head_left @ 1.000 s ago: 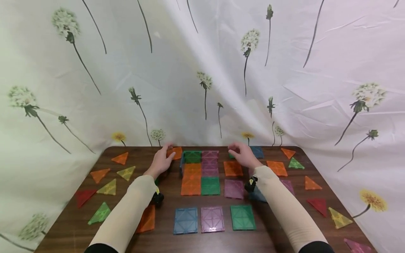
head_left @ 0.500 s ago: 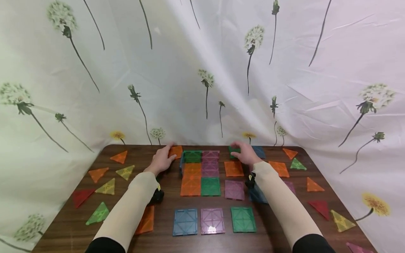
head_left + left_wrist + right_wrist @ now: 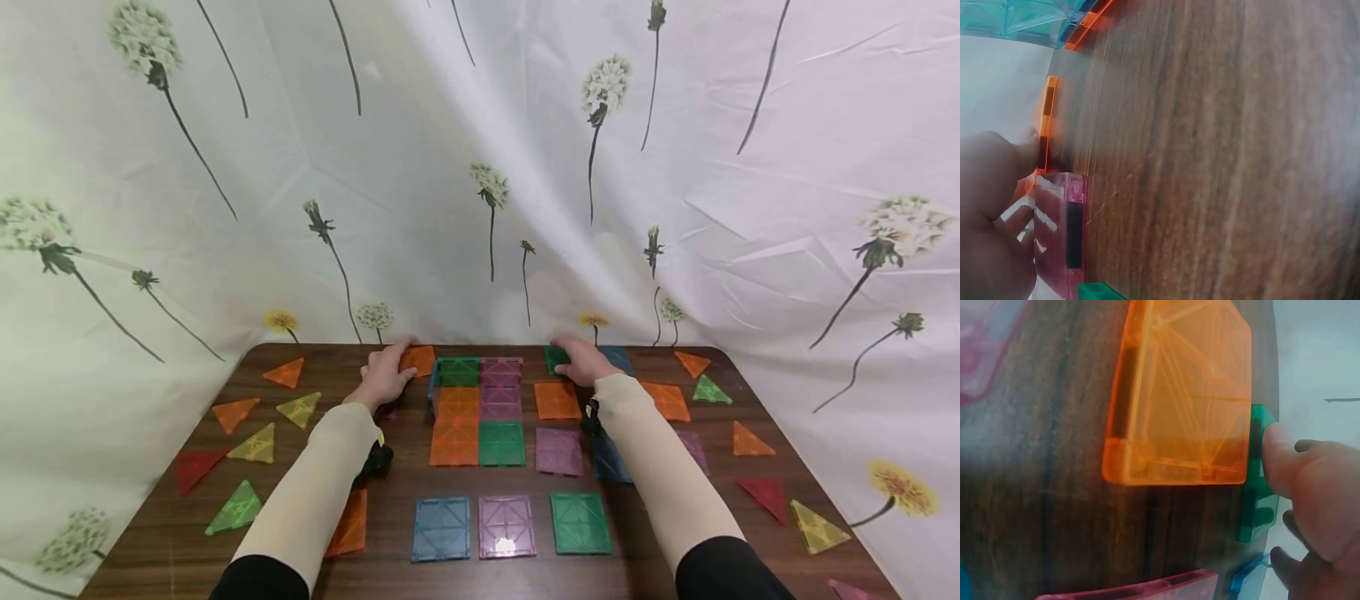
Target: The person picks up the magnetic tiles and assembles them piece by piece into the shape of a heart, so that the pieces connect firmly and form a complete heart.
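Observation:
At the back left, my left hand (image 3: 384,375) has its thumb and fingers around an orange square magnetic tile (image 3: 423,358) lying on the table. The left wrist view shows the thumb at that tile's edge, behind a pink tile (image 3: 1050,237). My right hand (image 3: 587,363) pinches a green square magnetic tile (image 3: 552,358) at the back right. Its thumb meets the green tile's near edge (image 3: 1254,512) in the right wrist view. Between the hands stands a joined block of tiles (image 3: 454,442), orange, purple and green, with a blue tile (image 3: 432,392) upright on its left.
Blue (image 3: 441,533), purple (image 3: 506,527) and green (image 3: 582,525) square tiles lie in a front row. An orange square tile (image 3: 557,401) and a purple one (image 3: 558,452) lie right of the block. Triangular tiles line both sides of the wooden table (image 3: 420,583). A flowered curtain (image 3: 420,208) hangs behind.
My right hand has come down and shifted slightly right over the green tile, uncovering more of it. The left hand stays at the orange tile. The camera view has shifted a little.

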A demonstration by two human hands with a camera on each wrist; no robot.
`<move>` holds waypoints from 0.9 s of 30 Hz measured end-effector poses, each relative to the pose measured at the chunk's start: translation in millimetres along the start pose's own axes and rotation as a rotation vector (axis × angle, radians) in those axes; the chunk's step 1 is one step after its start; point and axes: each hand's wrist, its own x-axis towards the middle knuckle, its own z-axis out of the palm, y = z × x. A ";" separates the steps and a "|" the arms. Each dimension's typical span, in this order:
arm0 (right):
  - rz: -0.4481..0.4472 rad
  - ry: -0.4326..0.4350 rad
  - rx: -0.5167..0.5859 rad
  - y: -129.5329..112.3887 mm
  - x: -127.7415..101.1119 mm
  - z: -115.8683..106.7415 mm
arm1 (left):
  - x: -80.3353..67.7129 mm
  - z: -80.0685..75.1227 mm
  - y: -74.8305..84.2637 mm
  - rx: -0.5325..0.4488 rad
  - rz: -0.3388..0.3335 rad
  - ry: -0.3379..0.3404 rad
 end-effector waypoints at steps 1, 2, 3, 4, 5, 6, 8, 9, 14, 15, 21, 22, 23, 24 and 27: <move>-0.008 -0.010 -0.009 -0.2 0.7 -0.2 | -0.3 -0.2 0.0 0.002 0.002 0.003; -0.013 -0.020 -0.015 -0.5 1.5 -0.4 | -0.6 -0.4 -0.1 0.006 0.008 0.007; -0.019 -0.027 -0.023 -0.8 2.2 -0.8 | -0.9 -0.3 -0.2 0.010 0.013 0.012; -0.023 -0.032 -0.031 -0.6 3.1 -0.9 | -1.3 -0.1 -0.2 0.008 0.015 0.016; -0.022 -0.038 -0.038 -0.3 3.9 -0.8 | -1.7 0.1 -0.3 0.006 0.018 0.023; -0.020 -0.040 -0.044 -0.1 4.5 -0.6 | -2.0 0.4 -0.4 0.006 0.022 0.029; -0.010 -0.040 -0.048 0.4 5.2 -0.1 | -1.7 1.3 -0.5 -0.003 0.029 0.044; -0.005 -0.036 -0.053 1.1 5.5 0.5 | -1.7 1.4 -0.3 -0.008 0.035 0.055; 0.033 0.019 -0.055 2.8 6.2 3.4 | 0.7 2.1 -1.7 -0.048 0.110 0.175; 0.043 0.036 -0.058 2.3 5.8 3.8 | 1.0 1.8 -2.2 -0.057 0.120 0.206; 0.074 0.162 -0.037 0.4 3.5 2.9 | 2.8 -1.5 -3.0 -0.130 0.122 0.349; 0.073 0.189 -0.026 0.7 3.2 2.3 | 2.9 -2.4 -2.2 -0.146 0.125 0.363; 0.070 0.217 -0.006 1.2 3.1 1.8 | 2.7 -3.8 -0.9 -0.166 0.123 0.374; 0.064 0.249 0.006 2.0 2.9 1.2 | 2.9 -4.9 0.3 -0.179 0.124 0.382; 0.027 0.329 0.036 4.9 2.0 -0.8 | 2.2 -9.0 5.8 -0.209 0.116 0.394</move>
